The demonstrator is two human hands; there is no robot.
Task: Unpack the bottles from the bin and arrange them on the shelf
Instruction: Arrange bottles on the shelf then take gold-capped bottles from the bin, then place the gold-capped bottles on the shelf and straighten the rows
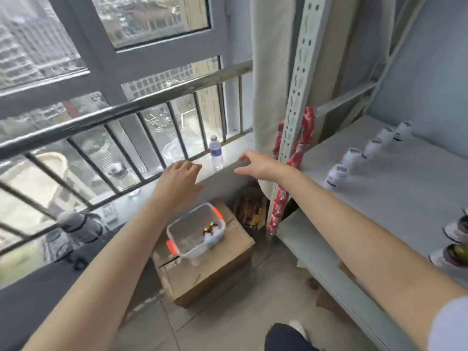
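A clear plastic bin (182, 247) with orange latches sits on a cardboard box (210, 272) on the floor. A few small bottles (211, 230) with gold caps lie in its right end. Both my arms are stretched out over the bin. My left hand (181, 177) hangs above it, empty, fingers loosely spread. Also empty with fingers apart, my right hand (255, 164) is near the window ledge. On the grey shelf (395, 198) at right stand several white bottles (352, 158) in a diagonal row, and more bottles (453, 245) sit at its right edge.
A water bottle (216, 153) stands on the window ledge between my hands. A perforated shelf post (296, 97) with a red wrapper (298, 153) tied to it rises at the shelf's near corner. A box of packets (250, 211) sits behind the cardboard box. Window railing (121, 115) runs at left.
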